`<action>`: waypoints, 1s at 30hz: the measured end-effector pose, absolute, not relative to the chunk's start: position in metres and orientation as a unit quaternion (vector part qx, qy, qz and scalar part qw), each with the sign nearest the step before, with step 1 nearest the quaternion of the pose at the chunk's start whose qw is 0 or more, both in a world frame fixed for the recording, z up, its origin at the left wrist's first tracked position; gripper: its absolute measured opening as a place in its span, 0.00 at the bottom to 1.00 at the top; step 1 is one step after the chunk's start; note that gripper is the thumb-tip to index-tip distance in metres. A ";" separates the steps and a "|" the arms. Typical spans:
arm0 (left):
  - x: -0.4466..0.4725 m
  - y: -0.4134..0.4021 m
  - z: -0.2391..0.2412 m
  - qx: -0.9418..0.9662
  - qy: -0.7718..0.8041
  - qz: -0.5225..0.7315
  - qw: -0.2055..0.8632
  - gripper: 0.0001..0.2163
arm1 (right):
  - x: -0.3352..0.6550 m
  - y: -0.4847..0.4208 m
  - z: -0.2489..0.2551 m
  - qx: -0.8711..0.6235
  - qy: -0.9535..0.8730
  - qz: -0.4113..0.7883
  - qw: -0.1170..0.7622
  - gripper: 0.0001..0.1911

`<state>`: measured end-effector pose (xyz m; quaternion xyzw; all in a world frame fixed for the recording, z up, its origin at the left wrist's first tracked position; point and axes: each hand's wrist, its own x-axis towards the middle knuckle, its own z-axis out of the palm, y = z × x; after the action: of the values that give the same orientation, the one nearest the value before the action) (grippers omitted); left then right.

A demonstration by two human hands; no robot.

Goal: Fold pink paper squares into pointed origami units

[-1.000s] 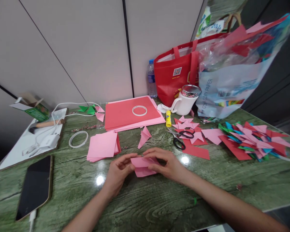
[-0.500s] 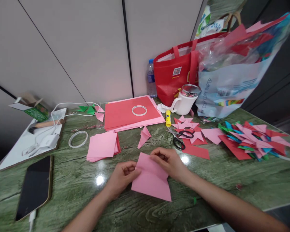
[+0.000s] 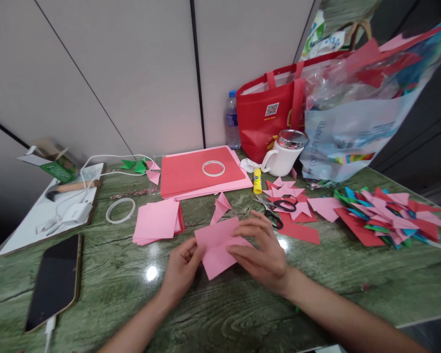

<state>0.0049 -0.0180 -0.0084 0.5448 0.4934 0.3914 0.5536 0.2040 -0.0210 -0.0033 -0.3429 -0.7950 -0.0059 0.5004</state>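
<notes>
A pink square paper sheet [image 3: 216, 245] with a crease across it is held just above the green table [image 3: 95, 274], turned like a diamond. My left hand [image 3: 182, 269] pinches its left corner with curled fingers. My right hand [image 3: 262, 252] grips its right side, thumb under and fingers over the paper. A small folded pink piece [image 3: 220, 207] lies just behind the sheet, and a stack of pink squares [image 3: 156, 221] lies to the left of it.
Black scissors [image 3: 275, 212], a yellow glue stick [image 3: 257, 180], a white mug [image 3: 284, 153], red paper stack with a tape ring [image 3: 213, 168], another tape ring [image 3: 120, 211], a phone [image 3: 55, 282], folded coloured pieces [image 3: 385, 215], a red bag [image 3: 268, 115] and a plastic bag [image 3: 353, 122].
The folded pink paper was opened out into a flat creased sheet, then lifted and rotated into a diamond position. Both hands stayed on it.
</notes>
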 end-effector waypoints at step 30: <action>0.009 -0.018 -0.011 0.440 0.422 0.349 0.711 0.19 | 0.182 -0.024 -0.023 -0.435 -0.647 0.477 0.406 0.06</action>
<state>0.0086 -0.0182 -0.0110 0.4403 0.4223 0.3495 0.7111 0.1821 -0.0236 -0.0228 -0.4349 -0.6471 0.4767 0.4060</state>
